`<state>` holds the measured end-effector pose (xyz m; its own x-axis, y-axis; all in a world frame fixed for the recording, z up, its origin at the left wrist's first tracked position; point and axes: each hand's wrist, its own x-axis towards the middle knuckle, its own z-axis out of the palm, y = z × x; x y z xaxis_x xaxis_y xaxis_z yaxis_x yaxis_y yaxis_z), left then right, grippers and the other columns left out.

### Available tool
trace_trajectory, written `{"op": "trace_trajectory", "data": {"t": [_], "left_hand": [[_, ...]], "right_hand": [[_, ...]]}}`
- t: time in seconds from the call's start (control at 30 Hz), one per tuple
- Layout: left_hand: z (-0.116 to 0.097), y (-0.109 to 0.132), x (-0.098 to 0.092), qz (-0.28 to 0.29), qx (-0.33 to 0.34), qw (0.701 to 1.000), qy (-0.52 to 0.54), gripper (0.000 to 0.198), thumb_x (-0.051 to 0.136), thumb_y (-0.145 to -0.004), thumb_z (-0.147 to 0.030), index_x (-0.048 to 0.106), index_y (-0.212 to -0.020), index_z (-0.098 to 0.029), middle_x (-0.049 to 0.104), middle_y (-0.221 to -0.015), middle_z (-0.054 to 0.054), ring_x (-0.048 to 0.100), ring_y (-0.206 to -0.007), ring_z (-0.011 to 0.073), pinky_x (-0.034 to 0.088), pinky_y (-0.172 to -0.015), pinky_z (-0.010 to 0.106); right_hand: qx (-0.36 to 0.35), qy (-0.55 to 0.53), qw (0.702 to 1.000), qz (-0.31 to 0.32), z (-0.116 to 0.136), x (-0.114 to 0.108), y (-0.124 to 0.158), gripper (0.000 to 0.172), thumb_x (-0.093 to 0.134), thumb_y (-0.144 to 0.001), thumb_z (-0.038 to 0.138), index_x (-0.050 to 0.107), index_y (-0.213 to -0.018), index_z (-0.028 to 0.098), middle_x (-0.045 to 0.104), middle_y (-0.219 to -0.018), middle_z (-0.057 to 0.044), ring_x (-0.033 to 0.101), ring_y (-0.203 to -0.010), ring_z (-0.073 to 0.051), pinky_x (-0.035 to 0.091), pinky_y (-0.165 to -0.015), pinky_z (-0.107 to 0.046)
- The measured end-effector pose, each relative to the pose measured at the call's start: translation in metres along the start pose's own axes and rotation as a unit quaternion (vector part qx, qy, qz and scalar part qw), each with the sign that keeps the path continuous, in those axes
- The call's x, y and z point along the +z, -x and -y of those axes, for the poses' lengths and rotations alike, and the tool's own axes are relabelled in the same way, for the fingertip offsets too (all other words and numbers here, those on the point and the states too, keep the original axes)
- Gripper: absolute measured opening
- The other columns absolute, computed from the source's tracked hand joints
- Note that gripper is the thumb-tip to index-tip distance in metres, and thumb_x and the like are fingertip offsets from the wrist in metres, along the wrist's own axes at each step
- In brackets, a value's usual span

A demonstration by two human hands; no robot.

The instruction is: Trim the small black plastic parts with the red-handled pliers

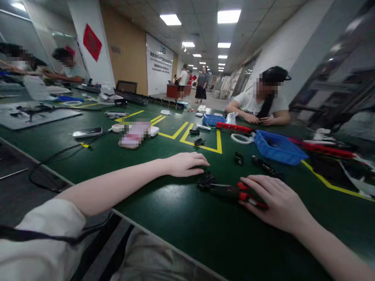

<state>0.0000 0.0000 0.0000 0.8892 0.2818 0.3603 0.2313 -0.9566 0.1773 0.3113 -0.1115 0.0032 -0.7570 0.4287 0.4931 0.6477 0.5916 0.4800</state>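
Note:
My left hand rests on the green table with its fingers stretched out, holding nothing. Just beyond its fingertips, to the right, lies a small black part with a ridged, clustered look. A hand tool with red and black handles lies low over the table, its front end reaching to that part. Whether the tool touches the part I cannot tell. My right hand closes round the tool's handles, thumb on the near side and fingers on the far side. More black parts lie beyond the right hand, including a longer black piece.
Ahead on the table are a blue bin, a smaller blue basket, a phone and yellow tape lines. A cable runs along the left edge. Across the table sits a co-worker; others are farther back.

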Motion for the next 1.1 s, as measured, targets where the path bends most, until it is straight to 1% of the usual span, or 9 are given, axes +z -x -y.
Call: {"op": "trace_trajectory", "data": {"t": [0.13,0.23,0.3,0.4,0.53,0.67,0.8,0.97,1.1], "left_hand": [[-0.012,-0.001,-0.007,-0.012,0.015,1.0,0.008,0.032,0.045,-0.099,-0.034,0.059,-0.121,-0.016,0.06,-0.125,0.011,0.058,-0.115,0.0226,0.044,-0.1,0.033],[-0.019,-0.001,-0.009,0.003,0.026,0.999,0.024,0.038,0.054,-0.094,-0.044,0.06,-0.119,-0.017,0.061,-0.122,0.01,0.06,-0.111,0.0232,0.046,-0.097,0.033],[-0.02,-0.001,-0.009,0.017,0.03,0.999,0.035,0.043,0.06,-0.089,-0.048,0.06,-0.12,-0.018,0.061,-0.122,0.01,0.06,-0.11,0.0234,0.047,-0.095,0.032],[-0.019,0.0,-0.006,0.031,0.035,0.997,0.056,0.042,0.066,-0.086,-0.045,0.06,-0.119,-0.02,0.06,-0.123,0.009,0.06,-0.111,0.0226,0.048,-0.093,0.03],[-0.016,0.0,0.0,0.039,0.039,0.995,0.086,0.034,0.064,-0.088,-0.035,0.062,-0.116,-0.016,0.06,-0.121,0.011,0.06,-0.112,0.0215,0.048,-0.094,0.03],[-0.016,-0.004,0.006,0.036,0.041,0.992,0.11,0.029,0.064,-0.089,-0.03,0.063,-0.114,-0.015,0.06,-0.12,0.012,0.059,-0.112,0.0215,0.047,-0.096,0.031],[-0.017,-0.006,0.009,0.029,0.045,0.991,0.12,0.027,0.063,-0.089,-0.03,0.063,-0.112,-0.014,0.061,-0.118,0.012,0.059,-0.112,0.0216,0.047,-0.097,0.032],[-0.019,-0.004,0.008,0.026,0.032,0.991,0.125,0.037,0.067,-0.086,-0.037,0.061,-0.116,-0.016,0.059,-0.121,0.012,0.06,-0.111,0.0223,0.049,-0.095,0.032],[-0.02,-0.003,0.003,0.016,0.013,0.993,0.114,0.054,0.069,-0.082,-0.045,0.054,-0.127,-0.019,0.053,-0.131,0.012,0.058,-0.116,0.0252,0.048,-0.098,0.035]], "right_hand": [[-0.001,-0.002,1.0,-0.003,-0.002,0.001,-0.002,0.041,0.059,-0.087,0.036,0.06,-0.119,0.009,0.067,-0.108,-0.016,0.063,-0.097,-0.027,0.049,-0.082,-0.039],[0.003,-0.008,1.0,0.0,-0.001,0.0,-0.003,0.041,0.059,-0.087,0.036,0.06,-0.119,0.01,0.067,-0.108,-0.016,0.063,-0.097,-0.027,0.049,-0.081,-0.039],[0.006,-0.013,1.0,0.004,-0.001,-0.001,-0.004,0.04,0.059,-0.087,0.036,0.06,-0.119,0.011,0.066,-0.108,-0.015,0.063,-0.096,-0.027,0.05,-0.08,-0.039],[0.008,-0.013,1.0,0.003,-0.001,-0.001,-0.004,0.04,0.058,-0.088,0.036,0.06,-0.118,0.011,0.066,-0.107,-0.015,0.063,-0.096,-0.027,0.05,-0.08,-0.04],[0.005,-0.013,1.0,0.002,-0.002,0.0,-0.003,0.04,0.058,-0.087,0.036,0.059,-0.118,0.011,0.065,-0.108,-0.015,0.063,-0.094,-0.027,0.051,-0.08,-0.04],[0.01,-0.021,1.0,0.004,-0.002,0.001,-0.002,0.039,0.059,-0.087,0.035,0.059,-0.119,0.012,0.065,-0.108,-0.015,0.063,-0.094,-0.027,0.051,-0.079,-0.04],[0.016,-0.025,1.0,0.004,-0.001,0.0,-0.003,0.039,0.059,-0.087,0.035,0.059,-0.119,0.013,0.066,-0.107,-0.015,0.063,-0.094,-0.027,0.051,-0.078,-0.04],[0.023,-0.024,0.999,0.01,-0.001,-0.001,-0.003,0.042,0.059,-0.087,0.037,0.057,-0.121,0.013,0.066,-0.108,-0.015,0.063,-0.094,-0.027,0.052,-0.078,-0.04],[0.037,-0.024,0.999,0.013,-0.002,-0.002,0.0,0.044,0.06,-0.086,0.038,0.057,-0.122,0.012,0.065,-0.109,-0.015,0.063,-0.096,-0.027,0.052,-0.079,-0.04]]}}
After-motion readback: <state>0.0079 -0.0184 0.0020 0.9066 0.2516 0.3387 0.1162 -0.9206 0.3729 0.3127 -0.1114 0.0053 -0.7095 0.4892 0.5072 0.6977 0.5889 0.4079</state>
